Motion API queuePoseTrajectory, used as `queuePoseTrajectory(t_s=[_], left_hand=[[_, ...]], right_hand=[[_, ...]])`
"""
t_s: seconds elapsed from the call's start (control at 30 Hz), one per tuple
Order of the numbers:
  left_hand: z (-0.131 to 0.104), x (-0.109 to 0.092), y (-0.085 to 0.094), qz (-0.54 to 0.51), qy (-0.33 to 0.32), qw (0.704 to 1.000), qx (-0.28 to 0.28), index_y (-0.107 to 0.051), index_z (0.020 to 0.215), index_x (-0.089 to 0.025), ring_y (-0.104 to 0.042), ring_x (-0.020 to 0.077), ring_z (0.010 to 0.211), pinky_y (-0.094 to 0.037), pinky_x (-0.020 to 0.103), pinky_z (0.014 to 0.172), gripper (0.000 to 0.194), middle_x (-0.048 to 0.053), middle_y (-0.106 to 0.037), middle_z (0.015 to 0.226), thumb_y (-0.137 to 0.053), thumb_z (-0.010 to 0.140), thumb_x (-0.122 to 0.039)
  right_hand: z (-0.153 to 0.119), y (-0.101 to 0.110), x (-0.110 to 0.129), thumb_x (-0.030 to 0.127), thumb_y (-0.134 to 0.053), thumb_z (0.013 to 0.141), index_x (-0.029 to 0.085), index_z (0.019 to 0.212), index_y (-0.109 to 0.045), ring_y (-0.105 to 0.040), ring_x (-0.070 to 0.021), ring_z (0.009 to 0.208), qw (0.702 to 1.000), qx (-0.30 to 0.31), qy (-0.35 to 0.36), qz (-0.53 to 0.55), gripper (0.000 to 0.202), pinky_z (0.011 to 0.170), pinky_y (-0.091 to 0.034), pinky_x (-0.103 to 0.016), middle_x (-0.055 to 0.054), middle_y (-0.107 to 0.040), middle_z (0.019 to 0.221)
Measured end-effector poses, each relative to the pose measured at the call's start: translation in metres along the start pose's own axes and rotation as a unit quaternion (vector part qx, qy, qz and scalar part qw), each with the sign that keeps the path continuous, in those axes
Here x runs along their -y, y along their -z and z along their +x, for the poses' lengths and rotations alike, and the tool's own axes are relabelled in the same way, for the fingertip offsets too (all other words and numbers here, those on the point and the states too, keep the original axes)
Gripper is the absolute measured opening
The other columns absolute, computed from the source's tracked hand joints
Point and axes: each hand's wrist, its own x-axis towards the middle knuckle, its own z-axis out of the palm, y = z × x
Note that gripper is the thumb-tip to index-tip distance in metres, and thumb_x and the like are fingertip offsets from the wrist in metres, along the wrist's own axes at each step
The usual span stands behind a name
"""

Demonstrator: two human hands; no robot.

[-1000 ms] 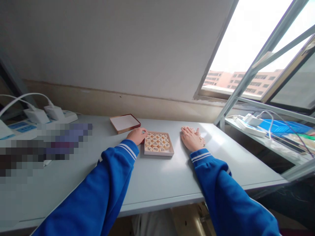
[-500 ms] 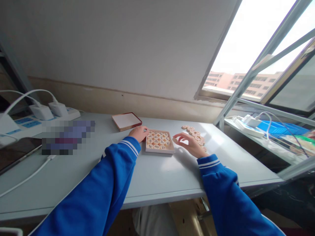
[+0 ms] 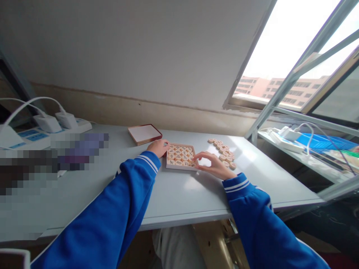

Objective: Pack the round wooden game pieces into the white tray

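Note:
A shallow box [image 3: 181, 167] of round wooden Chinese chess pieces [image 3: 178, 152] lies on the desk, the pieces in rows with characters facing up. My left hand [image 3: 158, 148] grips the box at its left side, near the back corner. At the box's right side, my right hand [image 3: 211, 164] has thumb and fingertips closed on a chess piece [image 3: 196, 162], mostly hidden by the fingers, at the right end of the front rows. Loose chess pieces [image 3: 224, 151] lie in a spread-out group to the right of the box.
The box lid [image 3: 145, 133] lies upturned behind my left hand. A power strip [image 3: 84, 125] with white chargers [image 3: 47, 123] stands at the desk's left. At the right, beyond the metal frame [image 3: 269, 112], a side shelf [image 3: 305, 160] holds another power strip and a blue tray [image 3: 331, 144].
My right hand has moved left with its chess piece, from just outside the box to over its right edge. My left hand stays at the box's left side.

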Motion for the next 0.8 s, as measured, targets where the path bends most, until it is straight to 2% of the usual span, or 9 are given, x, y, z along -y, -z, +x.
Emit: queuePoseTrajectory(t_s=[0.2, 0.3, 0.37, 0.47, 0.53, 0.6, 0.8], left_hand=[[-0.002, -0.002, 0.003, 0.000, -0.001, 1.000, 0.007, -0.060, 0.101, -0.019, -0.059, 0.0194, 0.090, -0.044, 0.024, 0.076, 0.033, 0.007, -0.066, 0.093, -0.040, 0.079, -0.034], [-0.002, -0.003, 0.003, 0.005, 0.001, 1.000, 0.008, -0.060, 0.102, -0.019, -0.059, 0.0192, 0.089, -0.043, 0.024, 0.077, 0.034, 0.007, -0.066, 0.093, -0.040, 0.080, -0.033], [-0.002, -0.003, 0.003, 0.007, 0.003, 1.000, 0.007, -0.059, 0.103, -0.019, -0.059, 0.0193, 0.090, -0.043, 0.024, 0.078, 0.034, 0.007, -0.066, 0.093, -0.040, 0.080, -0.033], [-0.001, -0.003, 0.003, 0.007, 0.002, 1.000, 0.005, -0.059, 0.103, -0.019, -0.059, 0.0196, 0.090, -0.043, 0.025, 0.079, 0.034, 0.007, -0.066, 0.092, -0.040, 0.080, -0.034], [-0.001, -0.002, 0.002, 0.004, 0.001, 1.000, 0.005, -0.060, 0.102, -0.019, -0.059, 0.0196, 0.089, -0.043, 0.025, 0.079, 0.034, 0.007, -0.067, 0.092, -0.040, 0.079, -0.035], [0.000, -0.002, 0.001, -0.002, 0.001, 1.000, 0.005, -0.060, 0.102, -0.020, -0.060, 0.0197, 0.088, -0.043, 0.025, 0.078, 0.034, 0.007, -0.067, 0.092, -0.040, 0.080, -0.035], [0.000, -0.002, 0.001, -0.014, 0.012, 1.000, 0.006, -0.060, 0.101, -0.021, -0.060, 0.0197, 0.088, -0.043, 0.026, 0.077, 0.034, 0.006, -0.067, 0.091, -0.039, 0.079, -0.036]], right_hand=[[-0.001, 0.000, -0.001, 0.037, -0.053, 0.077, 0.021, 0.083, -0.061, -0.054, -0.0166, 0.086, 0.999, 0.003, 0.012, -0.030, 0.019, 0.082, -0.041, -0.033, -0.003, -0.061, 0.089], [0.000, 0.000, -0.004, 0.037, -0.050, 0.080, 0.021, 0.082, -0.061, -0.054, -0.0168, 0.087, 0.998, -0.014, 0.021, -0.065, 0.020, 0.082, -0.038, -0.032, -0.004, -0.061, 0.090], [-0.001, 0.002, -0.010, 0.036, -0.047, 0.082, 0.021, 0.081, -0.061, -0.053, -0.0178, 0.088, 0.988, -0.068, -0.009, -0.138, 0.021, 0.082, -0.036, -0.034, -0.004, -0.062, 0.090], [-0.008, 0.009, -0.024, 0.032, -0.047, 0.082, 0.021, 0.079, -0.062, -0.050, -0.0221, 0.096, 0.937, -0.147, -0.103, -0.298, 0.019, 0.081, -0.032, -0.038, -0.005, -0.061, 0.094], [-0.017, 0.015, -0.033, 0.034, -0.051, 0.079, 0.023, 0.079, -0.063, -0.047, -0.0242, 0.100, 0.909, -0.140, -0.162, -0.357, 0.016, 0.078, -0.031, -0.038, -0.005, -0.060, 0.100], [-0.030, 0.022, -0.040, 0.039, -0.055, 0.075, 0.026, 0.083, -0.064, -0.048, -0.0237, 0.098, 0.900, -0.117, -0.202, -0.368, 0.017, 0.073, -0.032, -0.036, -0.003, -0.059, 0.103], [-0.065, 0.029, -0.047, 0.037, -0.053, 0.076, 0.029, 0.087, -0.065, -0.052, -0.0218, 0.086, 0.891, -0.098, -0.223, -0.382, 0.019, 0.064, -0.031, -0.033, -0.003, -0.063, 0.097]])
